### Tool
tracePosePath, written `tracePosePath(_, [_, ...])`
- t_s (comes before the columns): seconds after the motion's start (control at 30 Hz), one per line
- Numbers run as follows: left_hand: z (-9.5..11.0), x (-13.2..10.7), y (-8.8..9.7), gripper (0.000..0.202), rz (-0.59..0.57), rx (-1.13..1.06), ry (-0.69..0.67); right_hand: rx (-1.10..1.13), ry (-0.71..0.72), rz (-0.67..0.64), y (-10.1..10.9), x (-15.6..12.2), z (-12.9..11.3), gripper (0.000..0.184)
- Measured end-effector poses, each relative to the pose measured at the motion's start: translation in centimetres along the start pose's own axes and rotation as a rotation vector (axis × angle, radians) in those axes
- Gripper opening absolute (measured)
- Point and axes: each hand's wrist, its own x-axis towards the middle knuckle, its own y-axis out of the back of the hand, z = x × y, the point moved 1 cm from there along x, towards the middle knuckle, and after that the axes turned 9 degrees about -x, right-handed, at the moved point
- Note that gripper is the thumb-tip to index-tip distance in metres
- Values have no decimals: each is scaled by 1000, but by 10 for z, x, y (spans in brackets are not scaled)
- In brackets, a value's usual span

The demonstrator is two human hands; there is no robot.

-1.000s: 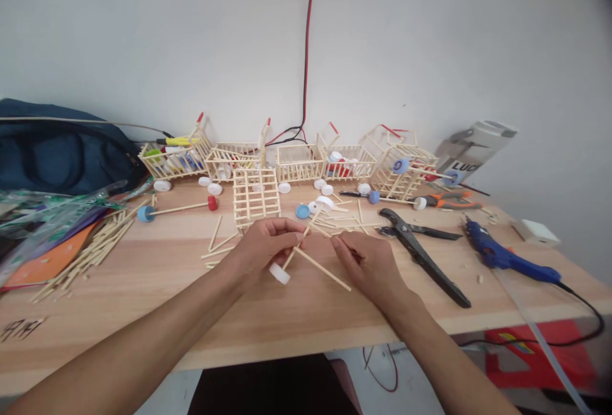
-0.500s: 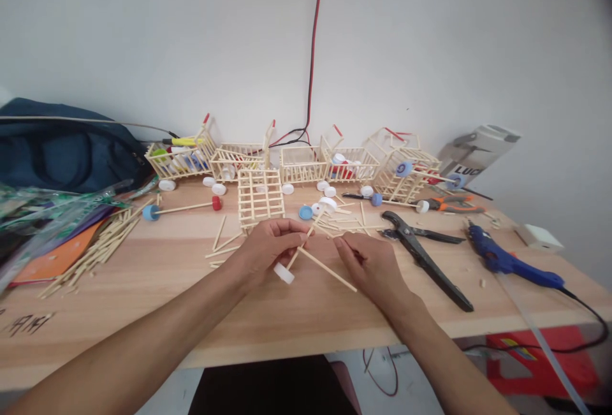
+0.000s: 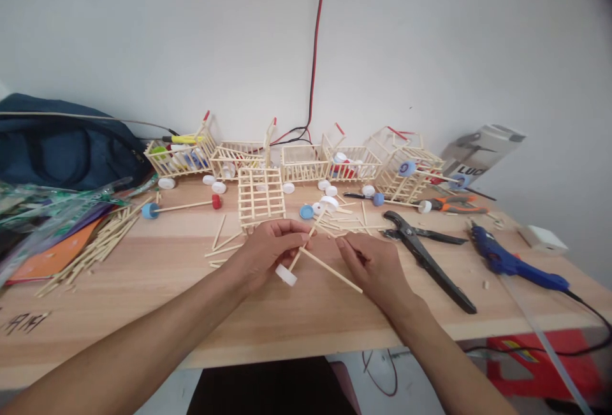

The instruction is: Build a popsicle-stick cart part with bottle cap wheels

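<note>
My left hand [image 3: 273,249] is closed around a thin wooden stick axle [image 3: 297,255] that slants up and away over the table. A white bottle cap [image 3: 285,275] sits on its near end, and another white cap [image 3: 328,204] shows at the far end. From the axle a second wooden stick [image 3: 332,269] juts toward the lower right, its outer end free. My right hand [image 3: 367,259] is closed in a pinch close to another thin stick [image 3: 326,231] running from the axle; its fingertips partly hide the contact. Behind my left hand stands a stick lattice basket [image 3: 261,197].
Several small stick carts [image 3: 306,163] with cap wheels line the wall. Loose sticks [image 3: 100,246] lie left, beside a capped axle [image 3: 184,208]. Black pliers [image 3: 425,259], a blue glue gun [image 3: 519,265] and orange-handled pliers [image 3: 454,203] lie right. The table's front edge [image 3: 268,354] is near me.
The view has shifted slightly. Both hands keep nearly the same pose, and the joined sticks are almost unmoved.
</note>
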Motion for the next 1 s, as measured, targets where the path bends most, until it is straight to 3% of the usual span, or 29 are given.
tracePosePath(1.0, [-2,1,2,20,-15,16,-3,-12,7,-2,1,0,0,38])
